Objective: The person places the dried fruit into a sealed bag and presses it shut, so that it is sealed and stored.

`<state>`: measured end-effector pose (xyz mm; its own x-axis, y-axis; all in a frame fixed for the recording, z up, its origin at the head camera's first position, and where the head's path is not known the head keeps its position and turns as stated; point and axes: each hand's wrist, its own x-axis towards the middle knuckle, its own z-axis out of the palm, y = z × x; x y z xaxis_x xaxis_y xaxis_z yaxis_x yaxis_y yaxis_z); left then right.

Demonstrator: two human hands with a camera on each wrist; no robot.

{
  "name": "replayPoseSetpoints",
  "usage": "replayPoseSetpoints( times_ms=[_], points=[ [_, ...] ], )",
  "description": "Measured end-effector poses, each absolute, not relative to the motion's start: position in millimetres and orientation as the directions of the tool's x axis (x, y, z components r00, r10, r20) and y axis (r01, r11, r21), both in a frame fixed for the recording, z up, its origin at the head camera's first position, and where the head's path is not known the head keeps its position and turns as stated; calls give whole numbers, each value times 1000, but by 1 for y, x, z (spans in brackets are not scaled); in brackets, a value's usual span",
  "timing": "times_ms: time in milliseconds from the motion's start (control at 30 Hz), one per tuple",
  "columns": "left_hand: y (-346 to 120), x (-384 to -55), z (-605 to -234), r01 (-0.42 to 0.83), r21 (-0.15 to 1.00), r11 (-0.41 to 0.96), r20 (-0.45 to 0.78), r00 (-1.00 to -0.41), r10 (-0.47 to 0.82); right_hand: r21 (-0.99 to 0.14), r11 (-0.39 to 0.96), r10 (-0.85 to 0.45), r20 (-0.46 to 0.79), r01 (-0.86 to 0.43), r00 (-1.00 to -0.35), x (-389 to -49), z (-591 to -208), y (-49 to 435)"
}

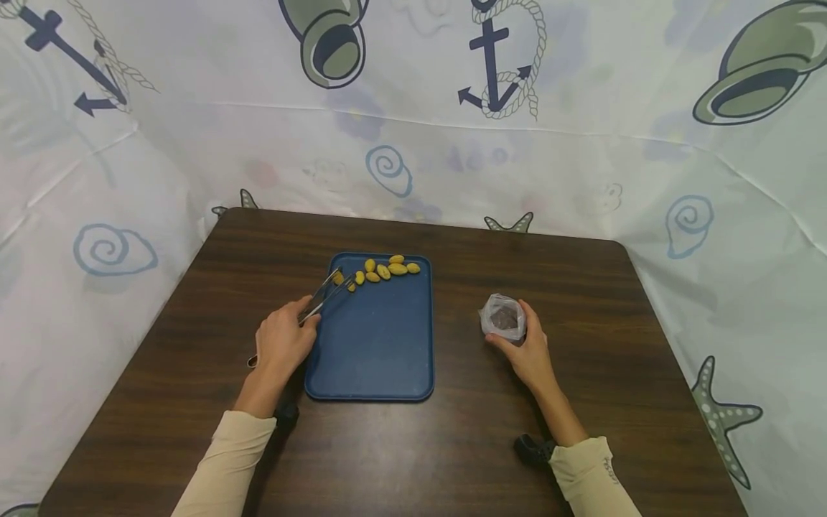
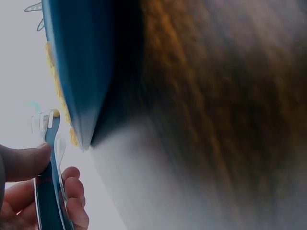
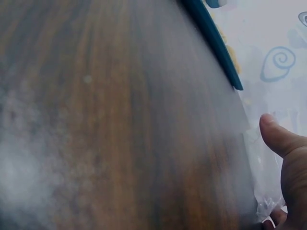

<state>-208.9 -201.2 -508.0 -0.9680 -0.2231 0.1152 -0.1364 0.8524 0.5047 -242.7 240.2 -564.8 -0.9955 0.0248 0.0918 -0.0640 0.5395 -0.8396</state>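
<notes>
My left hand holds a pair of metal tongs, thumb on one side and fingers on the other. The tongs' tips reach over the far left corner of a blue tray, spread apart at the end of a row of yellow, almond-shaped pieces. In the left wrist view a yellow bit shows at a tip of the tongs. Right of the tray, my right hand grips a clear plastic bag with its mouth up, thumb at the near side and fingers round the right.
Everything stands on a dark wood-grain table with rounded far corners. A white cloth printed with anchors, shells and starfish hangs behind it and along the sides. Black straps circle both wrists below rolled cream sleeves.
</notes>
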Motion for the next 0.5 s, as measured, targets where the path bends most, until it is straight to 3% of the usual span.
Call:
replayPoseSetpoints(
  times_ms=[500],
  points=[
    [-197, -210, -512, -110, 471, 875, 127, -973, -191, -835, 543, 14, 114, -88, -993, -242, -566, 241]
  ],
)
